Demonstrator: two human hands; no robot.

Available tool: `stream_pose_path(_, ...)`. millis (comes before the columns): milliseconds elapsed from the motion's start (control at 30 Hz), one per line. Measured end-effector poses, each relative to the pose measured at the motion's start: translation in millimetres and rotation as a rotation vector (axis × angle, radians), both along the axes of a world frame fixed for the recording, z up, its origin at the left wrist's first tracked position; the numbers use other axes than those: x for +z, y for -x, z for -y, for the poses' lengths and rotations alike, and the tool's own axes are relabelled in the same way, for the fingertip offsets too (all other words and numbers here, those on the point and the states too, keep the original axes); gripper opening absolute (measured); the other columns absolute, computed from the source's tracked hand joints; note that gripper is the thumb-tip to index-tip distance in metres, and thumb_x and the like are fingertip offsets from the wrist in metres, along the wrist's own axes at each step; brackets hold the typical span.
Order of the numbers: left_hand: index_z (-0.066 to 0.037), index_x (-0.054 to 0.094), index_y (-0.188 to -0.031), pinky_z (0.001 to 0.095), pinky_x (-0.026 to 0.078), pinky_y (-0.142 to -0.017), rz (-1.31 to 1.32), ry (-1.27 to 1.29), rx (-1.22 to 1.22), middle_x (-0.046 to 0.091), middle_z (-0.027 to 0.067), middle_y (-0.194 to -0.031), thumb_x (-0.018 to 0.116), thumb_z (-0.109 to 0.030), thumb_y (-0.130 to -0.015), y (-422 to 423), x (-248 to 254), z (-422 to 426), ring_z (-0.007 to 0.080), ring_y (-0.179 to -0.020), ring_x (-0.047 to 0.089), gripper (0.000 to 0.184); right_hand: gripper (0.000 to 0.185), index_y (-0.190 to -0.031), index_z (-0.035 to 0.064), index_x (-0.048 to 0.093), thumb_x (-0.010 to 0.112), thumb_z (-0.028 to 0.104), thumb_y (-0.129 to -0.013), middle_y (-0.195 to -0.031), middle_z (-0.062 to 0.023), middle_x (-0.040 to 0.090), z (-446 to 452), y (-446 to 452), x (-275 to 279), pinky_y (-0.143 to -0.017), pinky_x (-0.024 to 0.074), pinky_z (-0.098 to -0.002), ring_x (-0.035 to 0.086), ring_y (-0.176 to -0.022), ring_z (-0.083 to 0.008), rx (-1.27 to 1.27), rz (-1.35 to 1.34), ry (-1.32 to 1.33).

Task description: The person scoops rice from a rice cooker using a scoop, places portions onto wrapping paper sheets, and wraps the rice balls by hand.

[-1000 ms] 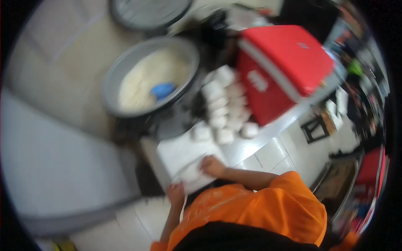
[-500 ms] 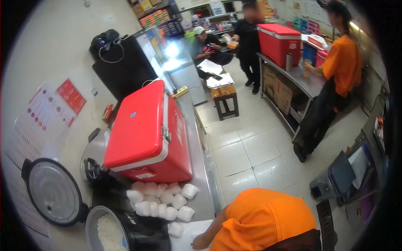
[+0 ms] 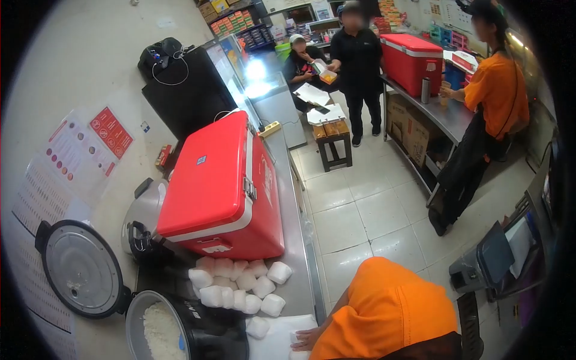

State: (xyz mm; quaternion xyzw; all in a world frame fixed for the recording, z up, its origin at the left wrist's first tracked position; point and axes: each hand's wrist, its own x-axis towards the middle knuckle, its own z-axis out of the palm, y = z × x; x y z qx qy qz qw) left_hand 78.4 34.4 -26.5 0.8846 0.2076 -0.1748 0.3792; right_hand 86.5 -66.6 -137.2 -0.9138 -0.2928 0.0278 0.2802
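Observation:
My right hand (image 3: 307, 339) reaches in from the orange sleeve (image 3: 384, 306) at the bottom of the view. Its fingers are stretched out and rest on white paper (image 3: 279, 327) on the counter. Left of the hand, a white wrapped parcel (image 3: 258, 327) sits on the same paper. Several more white parcels (image 3: 273, 305) are heaped behind it, against a red cooler box (image 3: 210, 174). A black rice cooker (image 3: 216, 330) stands left of the paper, holding white rice (image 3: 161, 329) and a small blue object (image 3: 182, 342). My left hand is not in view.
The cooker's open lid (image 3: 81, 270) leans by the wall. Another cooker (image 3: 141, 216) stands behind. Across the tiled floor (image 3: 342, 216), a person in orange (image 3: 498, 96) works at a steel table (image 3: 447, 117) with a second red cooler (image 3: 411, 63). Two people in black (image 3: 358, 66) are farther back.
My right hand's fingers have gone from curled to stretched out on the paper. The view has shifted slightly. At the back, the seated person has raised a hand towards the head.

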Motion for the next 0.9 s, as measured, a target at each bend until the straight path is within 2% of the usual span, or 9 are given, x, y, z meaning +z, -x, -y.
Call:
stream_pose_path(500, 0.004, 0.053, -0.109, 0.0375, 0.048, -0.076, -0.144, 0.194, 0.524, 0.057, 0.0202, -0.100, 0.066, -0.020, -0.076, 42, 63, 19, 0.0291, -0.092, 0.057, 0.043, 0.044, -0.107, 0.0044, 0.059, 0.053, 0.042, -0.085, -0.107, -0.0139, 0.054, -16, 21, -2, -0.090, 0.0382, -0.0415, 0.050, -0.101, -0.0304, -0.203, -0.005, -0.439)
stream_pose_path(533, 0.005, 0.053, -0.107, 0.0369, 0.049, -0.072, 0.122, 0.379, 0.467, 0.057, 0.0193, -0.099, 0.064, -0.021, -0.079, 41, 74, 19, 0.0281, -0.092, 0.057, 0.041, 0.044, -0.107, 0.0044, 0.059, 0.053, 0.042, -0.085, -0.107, -0.0139, 0.054, -19, 14, 2, -0.090, 0.0382, -0.0415, 0.050, -0.101, -0.0304, -0.203, -0.004, -0.440)
stream_pose_path(600, 0.007, 0.052, -0.106, 0.0363, 0.050, -0.068, 0.385, 0.561, 0.409, 0.057, 0.0184, -0.098, 0.062, -0.022, -0.082, 40, 118, 35, 0.0270, -0.091, 0.057, 0.039, 0.033, -0.100, 0.0098, 0.054, 0.053, 0.039, -0.085, -0.105, -0.0084, 0.056, 3, 1, 119, -0.076, 0.0451, -0.0361, 0.056, -0.091, -0.0215, -0.172, -0.669, -0.766)
stream_pose_path(633, 0.008, 0.052, -0.104, 0.0362, 0.050, -0.065, 0.582, 0.345, 0.381, 0.058, 0.0177, -0.096, 0.058, -0.022, -0.085, 36, 147, 49, 0.0269, -0.090, 0.057, 0.036, 0.033, -0.100, 0.0098, 0.054, 0.053, 0.039, -0.085, -0.105, -0.0084, 0.056, 14, 1, 164, -0.076, 0.0451, -0.0361, 0.056, -0.091, -0.0215, -0.168, -0.672, -0.763)
stream_pose_path(700, 0.009, 0.051, -0.103, 0.0360, 0.050, -0.063, 0.775, 0.122, 0.350, 0.058, 0.0170, -0.095, 0.053, -0.022, -0.088, 32, 162, 56, 0.0267, -0.089, 0.057, 0.034, 0.027, -0.086, 0.0088, 0.058, 0.051, 0.035, -0.089, -0.069, 0.0021, 0.056, 31, 0, 230, -0.058, 0.0421, -0.0264, 0.049, -0.063, -0.0090, -0.052, -0.583, -1.031)
stream_pose_path(733, 0.009, 0.051, -0.102, 0.0362, 0.050, -0.063, 0.770, 0.151, 0.352, 0.058, 0.0173, -0.095, 0.053, -0.022, -0.088, 30, 163, 55, 0.0268, -0.089, 0.057, 0.034, 0.027, -0.086, 0.0088, 0.058, 0.051, 0.035, -0.089, -0.069, 0.0021, 0.056, 34, -2, 241, -0.058, 0.0421, -0.0264, 0.049, -0.063, -0.0090, -0.051, -0.581, -1.031)
stream_pose_path(800, 0.009, 0.051, -0.102, 0.0365, 0.050, -0.063, 0.758, 0.206, 0.350, 0.058, 0.0178, -0.096, 0.052, -0.022, -0.088, 26, 164, 53, 0.0269, -0.089, 0.057, 0.034, 0.052, -0.107, 0.0056, 0.048, 0.049, 0.053, -0.086, -0.102, -0.0090, 0.057, 37, -4, 254, -0.076, 0.0443, -0.0323, 0.056, -0.089, -0.0183, 0.151, -0.867, -1.027)
stream_pose_path(833, 0.009, 0.051, -0.102, 0.0366, 0.050, -0.064, 0.751, 0.234, 0.351, 0.057, 0.0180, -0.096, 0.051, -0.022, -0.089, 24, 163, 53, 0.0270, -0.088, 0.057, 0.034, 0.058, -0.105, 0.0023, 0.048, 0.049, 0.056, -0.085, -0.091, -0.0076, 0.058, 32, -1, 258, -0.073, 0.0436, -0.0293, 0.055, -0.084, -0.0153, -0.049, -0.688, -0.990)
stream_pose_path(900, 0.009, 0.051, -0.102, 0.0369, 0.050, -0.064, 0.735, 0.293, 0.355, 0.057, 0.0185, -0.097, 0.050, -0.022, -0.089, 21, 162, 52, 0.0271, -0.088, 0.057, 0.034, 0.058, -0.103, 0.0022, 0.049, 0.048, 0.057, -0.085, -0.091, -0.0081, 0.058, 41, -4, 273, -0.073, 0.0433, -0.0290, 0.055, -0.085, -0.0160, 0.005, -0.672, -1.011)
